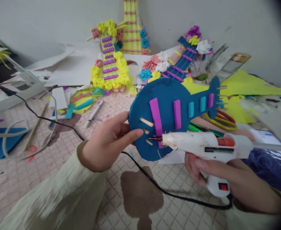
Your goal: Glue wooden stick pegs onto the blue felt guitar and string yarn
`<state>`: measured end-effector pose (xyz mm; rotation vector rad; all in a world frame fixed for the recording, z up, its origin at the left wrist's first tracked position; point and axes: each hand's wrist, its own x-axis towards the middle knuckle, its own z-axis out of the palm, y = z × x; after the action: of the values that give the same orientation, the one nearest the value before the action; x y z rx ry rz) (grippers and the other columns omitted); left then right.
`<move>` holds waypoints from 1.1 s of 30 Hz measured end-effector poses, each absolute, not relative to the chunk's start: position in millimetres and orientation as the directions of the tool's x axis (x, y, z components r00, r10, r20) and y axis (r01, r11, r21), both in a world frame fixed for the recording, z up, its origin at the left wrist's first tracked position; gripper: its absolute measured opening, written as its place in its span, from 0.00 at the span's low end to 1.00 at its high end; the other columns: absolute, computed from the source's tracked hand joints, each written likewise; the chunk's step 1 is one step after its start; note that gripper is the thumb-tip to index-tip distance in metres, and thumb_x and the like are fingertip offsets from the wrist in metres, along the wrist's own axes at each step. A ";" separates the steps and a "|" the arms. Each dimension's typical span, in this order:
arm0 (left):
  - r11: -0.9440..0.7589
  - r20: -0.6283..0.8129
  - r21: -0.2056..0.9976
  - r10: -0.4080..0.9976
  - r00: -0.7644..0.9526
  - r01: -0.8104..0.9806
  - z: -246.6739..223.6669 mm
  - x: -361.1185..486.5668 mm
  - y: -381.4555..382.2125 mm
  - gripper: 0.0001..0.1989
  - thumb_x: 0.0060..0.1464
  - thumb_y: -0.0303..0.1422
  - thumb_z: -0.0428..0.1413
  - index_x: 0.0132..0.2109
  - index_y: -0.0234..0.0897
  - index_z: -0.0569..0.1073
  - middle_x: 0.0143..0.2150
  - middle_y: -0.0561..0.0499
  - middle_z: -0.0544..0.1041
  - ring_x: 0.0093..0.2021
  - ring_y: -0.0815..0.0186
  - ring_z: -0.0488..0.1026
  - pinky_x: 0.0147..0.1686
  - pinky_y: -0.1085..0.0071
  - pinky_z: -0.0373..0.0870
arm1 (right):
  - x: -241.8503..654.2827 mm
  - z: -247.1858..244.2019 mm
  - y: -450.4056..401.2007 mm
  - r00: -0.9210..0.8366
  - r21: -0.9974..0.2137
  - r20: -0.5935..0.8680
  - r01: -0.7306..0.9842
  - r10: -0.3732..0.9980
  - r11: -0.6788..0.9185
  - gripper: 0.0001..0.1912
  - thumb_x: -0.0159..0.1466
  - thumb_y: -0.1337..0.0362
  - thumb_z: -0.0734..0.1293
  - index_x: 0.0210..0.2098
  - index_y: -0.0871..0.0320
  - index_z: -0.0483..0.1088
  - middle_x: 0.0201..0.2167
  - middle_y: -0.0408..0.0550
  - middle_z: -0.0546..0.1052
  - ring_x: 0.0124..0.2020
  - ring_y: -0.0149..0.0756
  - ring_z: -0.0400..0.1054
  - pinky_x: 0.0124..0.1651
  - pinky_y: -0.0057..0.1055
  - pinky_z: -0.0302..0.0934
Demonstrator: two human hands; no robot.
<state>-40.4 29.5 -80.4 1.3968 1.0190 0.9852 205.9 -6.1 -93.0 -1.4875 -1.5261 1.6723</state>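
Observation:
My left hand (111, 140) grips the round end of a blue toy guitar (142, 99), thumb in front and fingers behind. Purple and turquoise strips cross the guitar's face, and short wooden sticks (147, 122) poke out near my thumb and at the far end of the neck. My right hand (217, 172) is wrapped round a white hot glue gun (190, 140), with a glue stick entering its back. The gun's dark nozzle points left, close to the lower sticks and in front of the lowest purple strip; whether it touches cannot be made out.
Decorated paper guitars, one yellow-flowered (110, 64) and one blue (183, 62), lean at the back. A black cord (154, 183) runs across the patterned tablecloth. Left lie a marker (93, 114), paper scraps and a power strip (18, 92); right, blue yarn (269, 169) and a glass jar (235, 65).

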 end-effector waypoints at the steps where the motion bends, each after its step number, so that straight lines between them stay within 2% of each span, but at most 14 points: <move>1: -0.031 0.015 0.998 0.959 0.282 0.052 -80.3 -40.4 29.8 0.09 0.46 0.33 0.58 0.37 0.37 0.72 0.23 0.51 0.73 0.28 0.59 0.75 0.30 0.60 0.75 | 206.2 -93.3 -6.3 -0.331 -0.889 -0.415 0.343 0.847 -0.302 0.19 0.56 0.50 0.61 0.18 0.58 0.65 0.16 0.45 0.67 0.21 0.34 0.61 0.25 0.31 0.54; 7: -0.009 -0.007 0.998 0.963 0.269 0.059 -79.8 -39.9 30.9 0.11 0.44 0.34 0.59 0.37 0.36 0.72 0.24 0.50 0.74 0.29 0.57 0.75 0.31 0.59 0.75 | 202.6 -91.4 -5.6 -0.328 -0.877 -0.442 0.352 0.835 -0.326 0.19 0.55 0.49 0.62 0.19 0.58 0.65 0.18 0.45 0.67 0.22 0.34 0.61 0.26 0.31 0.55; 12: -0.039 0.017 0.997 0.960 0.279 0.074 -79.7 -40.0 30.9 0.09 0.45 0.34 0.58 0.36 0.36 0.71 0.22 0.52 0.71 0.27 0.60 0.74 0.28 0.64 0.75 | 202.5 -92.9 -6.6 -0.314 -0.871 -0.452 0.359 0.835 -0.336 0.19 0.54 0.48 0.62 0.19 0.58 0.65 0.18 0.45 0.67 0.21 0.33 0.61 0.25 0.30 0.55; 16: -0.046 0.017 0.996 0.945 0.326 0.083 -79.5 -40.9 30.8 0.11 0.46 0.34 0.57 0.38 0.35 0.69 0.24 0.52 0.73 0.29 0.62 0.74 0.29 0.65 0.74 | 205.2 -96.1 -7.6 -0.293 -0.874 -0.428 0.376 0.855 -0.309 0.20 0.52 0.47 0.63 0.17 0.57 0.65 0.16 0.45 0.67 0.21 0.34 0.62 0.24 0.30 0.55; 21: -0.077 0.034 0.991 0.941 0.338 0.114 -78.9 -41.4 31.3 0.13 0.47 0.33 0.57 0.41 0.36 0.69 0.28 0.51 0.75 0.31 0.62 0.74 0.28 0.68 0.74 | 205.2 -96.6 -6.2 -0.303 -0.867 -0.419 0.412 0.856 -0.279 0.21 0.53 0.47 0.62 0.16 0.57 0.64 0.16 0.44 0.66 0.21 0.34 0.61 0.26 0.30 0.55; 33: -0.090 0.046 0.989 0.942 0.333 0.118 -79.7 -41.4 31.4 0.12 0.47 0.33 0.57 0.41 0.37 0.70 0.26 0.52 0.75 0.28 0.63 0.74 0.27 0.68 0.74 | 203.7 -94.4 -5.8 -0.302 -0.846 -0.446 0.449 0.842 -0.287 0.22 0.55 0.47 0.60 0.16 0.58 0.62 0.16 0.44 0.66 0.20 0.32 0.61 0.25 0.29 0.54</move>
<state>-41.4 31.4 -79.7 1.4965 1.0139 0.9383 203.7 -5.8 -94.4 -1.6025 -1.6219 1.6158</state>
